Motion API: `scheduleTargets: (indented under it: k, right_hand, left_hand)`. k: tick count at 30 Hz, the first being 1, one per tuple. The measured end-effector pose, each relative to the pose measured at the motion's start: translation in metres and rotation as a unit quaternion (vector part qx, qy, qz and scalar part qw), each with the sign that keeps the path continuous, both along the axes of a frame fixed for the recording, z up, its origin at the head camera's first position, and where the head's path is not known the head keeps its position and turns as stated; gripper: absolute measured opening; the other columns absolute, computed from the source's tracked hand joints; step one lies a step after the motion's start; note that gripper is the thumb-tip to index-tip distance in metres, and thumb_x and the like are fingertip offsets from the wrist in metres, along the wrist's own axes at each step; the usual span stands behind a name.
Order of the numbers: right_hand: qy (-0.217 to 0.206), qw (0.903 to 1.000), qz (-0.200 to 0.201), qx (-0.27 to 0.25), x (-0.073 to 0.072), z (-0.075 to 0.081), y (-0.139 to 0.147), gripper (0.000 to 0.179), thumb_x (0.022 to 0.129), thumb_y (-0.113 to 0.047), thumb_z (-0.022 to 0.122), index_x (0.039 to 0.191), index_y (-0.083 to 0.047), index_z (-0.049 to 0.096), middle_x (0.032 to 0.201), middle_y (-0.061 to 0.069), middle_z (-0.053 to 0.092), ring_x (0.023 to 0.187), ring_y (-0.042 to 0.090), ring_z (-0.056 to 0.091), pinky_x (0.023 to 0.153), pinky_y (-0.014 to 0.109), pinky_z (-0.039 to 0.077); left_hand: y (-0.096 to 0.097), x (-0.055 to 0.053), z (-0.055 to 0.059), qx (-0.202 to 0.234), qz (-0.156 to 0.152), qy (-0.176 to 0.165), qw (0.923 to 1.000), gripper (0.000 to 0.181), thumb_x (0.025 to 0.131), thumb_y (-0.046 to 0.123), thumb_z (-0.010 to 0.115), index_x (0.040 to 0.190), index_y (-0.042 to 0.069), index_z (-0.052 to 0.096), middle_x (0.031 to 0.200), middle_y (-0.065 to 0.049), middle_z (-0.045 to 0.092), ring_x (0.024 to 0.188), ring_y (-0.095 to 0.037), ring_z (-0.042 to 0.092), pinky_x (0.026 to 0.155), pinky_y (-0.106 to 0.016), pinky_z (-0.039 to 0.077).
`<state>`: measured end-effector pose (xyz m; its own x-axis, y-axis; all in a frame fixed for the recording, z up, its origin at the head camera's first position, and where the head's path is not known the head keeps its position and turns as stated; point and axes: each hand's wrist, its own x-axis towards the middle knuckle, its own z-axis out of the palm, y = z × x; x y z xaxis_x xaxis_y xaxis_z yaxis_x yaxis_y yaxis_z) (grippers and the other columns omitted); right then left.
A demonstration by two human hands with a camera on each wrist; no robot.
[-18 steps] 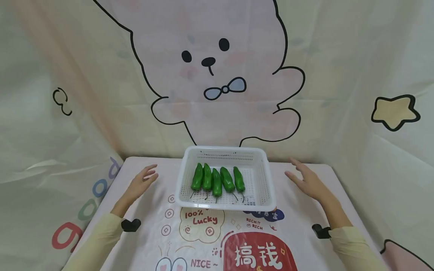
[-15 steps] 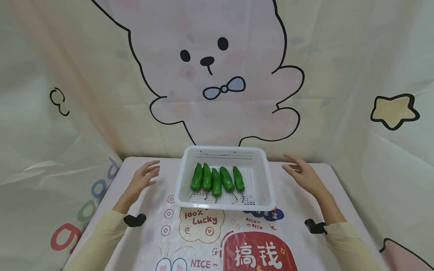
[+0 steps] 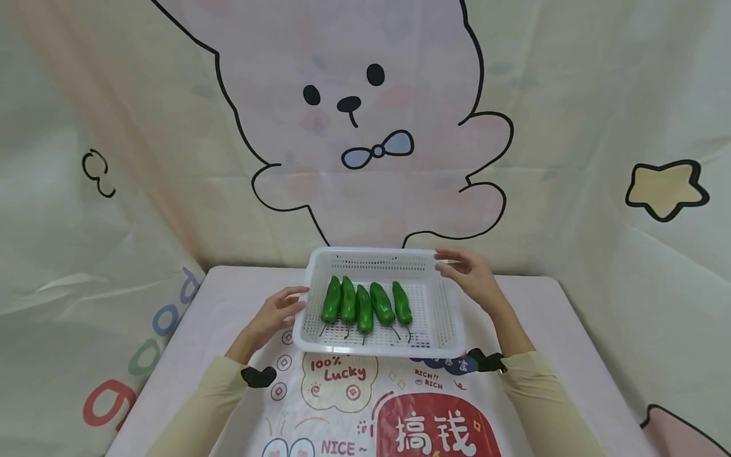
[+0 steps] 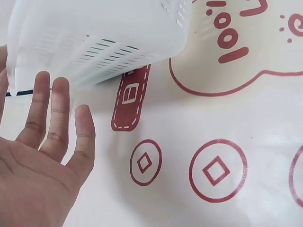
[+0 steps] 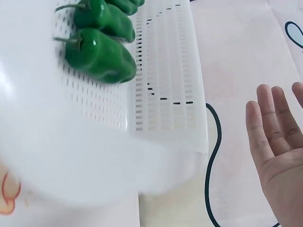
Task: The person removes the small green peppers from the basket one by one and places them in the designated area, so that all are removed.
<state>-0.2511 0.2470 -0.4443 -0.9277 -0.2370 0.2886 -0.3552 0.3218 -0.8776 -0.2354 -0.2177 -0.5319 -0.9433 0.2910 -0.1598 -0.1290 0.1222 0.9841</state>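
Observation:
Several green peppers [image 3: 365, 309] lie side by side in a white perforated plastic basket [image 3: 379, 349], stems toward the front. My left hand [image 3: 273, 317] is at the basket's left wall, fingertips right at the rim. In the left wrist view that hand [image 4: 42, 161] has its fingers stretched out beside the basket's slotted side [image 4: 109, 38]. My right hand [image 3: 471, 277] reaches over the far right corner of the basket, its fingers overlapping the rim in the head view. In the right wrist view the right hand [image 5: 279, 146] is extended, with nothing in its fingers.
The basket stands near the back of a table covered with a printed cloth [image 3: 342, 438]. A printed curtain [image 3: 542, 209] hangs close behind the table and along both sides. Black bands [image 3: 258, 377] show at both wrists.
Both hands have moved inward from the sides to the basket, the left rightward and the right leftward. The basket and peppers have stayed in place.

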Motion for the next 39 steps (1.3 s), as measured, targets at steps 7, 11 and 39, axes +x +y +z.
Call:
scheduleTargets:
  k: [7, 11, 39]
  right_hand:
    - [-0.01, 0.9995, 0.029, 0.006, -0.012, -0.002, -0.024, 0.043, 0.097, -0.003, 0.069, 0.138, 0.005, 0.057, 0.13, 0.028, 0.061, 0.105, 0.042, 0.066, 0.087, 0.029, 0.055]
    - [-0.004, 0.9992, 0.034, 0.019, -0.016, 0.0, -0.036, 0.043, 0.097, -0.005, 0.069, 0.138, 0.003, 0.059, 0.129, 0.028, 0.061, 0.106, 0.038, 0.066, 0.088, 0.032, 0.055]
    - [-0.126, 0.9911, 0.04, 0.014, -0.033, -0.057, -0.065, 0.066, 0.092, -0.014, 0.079, 0.147, 0.003, 0.048, 0.144, 0.031, 0.046, 0.129, 0.05, 0.048, 0.102, 0.063, 0.043]
  left_hand:
    - [0.002, -0.005, -0.003, -0.03, -0.009, 0.009, 0.9995, 0.055, 0.099, 0.025, 0.07, 0.149, 0.017, 0.049, 0.141, -0.022, 0.052, 0.128, -0.04, 0.052, 0.102, -0.061, 0.044]
    - [0.0, -0.006, 0.001, -0.047, -0.003, 0.005, 0.9989, 0.059, 0.097, 0.026, 0.072, 0.15, 0.017, 0.049, 0.139, -0.021, 0.053, 0.126, -0.039, 0.054, 0.101, -0.06, 0.045]
    - [0.003, -0.002, 0.0, -0.067, 0.001, 0.028, 0.9973, 0.055, 0.1, 0.028, 0.068, 0.15, 0.016, 0.048, 0.136, -0.023, 0.056, 0.122, -0.04, 0.057, 0.096, -0.06, 0.049]
